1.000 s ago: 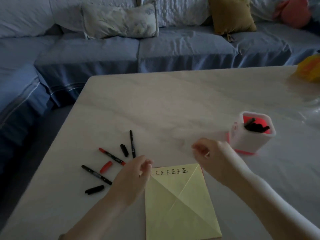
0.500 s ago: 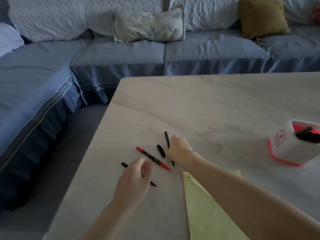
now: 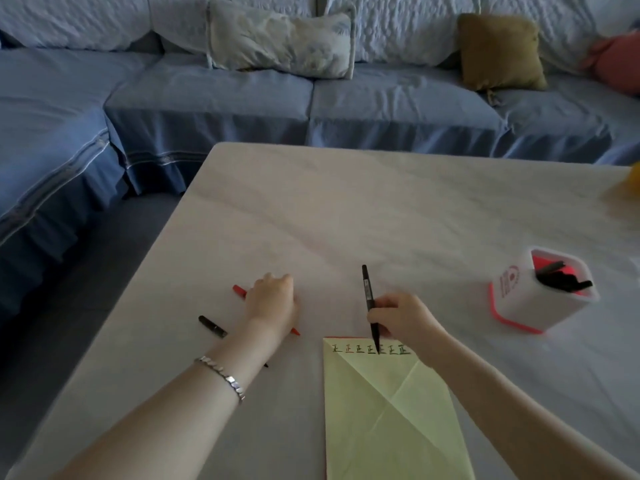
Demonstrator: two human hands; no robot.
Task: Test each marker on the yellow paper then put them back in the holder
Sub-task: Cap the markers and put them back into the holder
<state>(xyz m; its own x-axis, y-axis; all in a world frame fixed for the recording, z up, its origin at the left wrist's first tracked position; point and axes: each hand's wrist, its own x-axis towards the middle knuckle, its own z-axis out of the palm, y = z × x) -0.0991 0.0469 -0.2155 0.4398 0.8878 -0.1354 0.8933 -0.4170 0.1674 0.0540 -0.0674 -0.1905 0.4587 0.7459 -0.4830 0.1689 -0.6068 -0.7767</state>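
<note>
The yellow paper (image 3: 391,410) lies at the table's near edge, with a row of small marks along its top. My right hand (image 3: 401,320) grips an uncapped black marker (image 3: 367,292), whose tip touches the paper at that row. My left hand (image 3: 273,299) rests knuckles-up on the table over a red marker (image 3: 239,290), fingers curled; whatever is under them is hidden. Another black marker (image 3: 212,326) runs under my left forearm. The white and red holder (image 3: 516,306) stands to the right with several black markers (image 3: 562,280) in it.
The pale marble table (image 3: 381,209) stretches away from me, and its left edge drops to the floor. A blue sofa (image 3: 214,109) with cushions wraps round the far and left sides. A yellow object (image 3: 633,178) shows at the right edge.
My right hand took a black marker from the table and brought it right, to the top of the paper. My left hand moved up over the red marker; the loose caps are out of sight.
</note>
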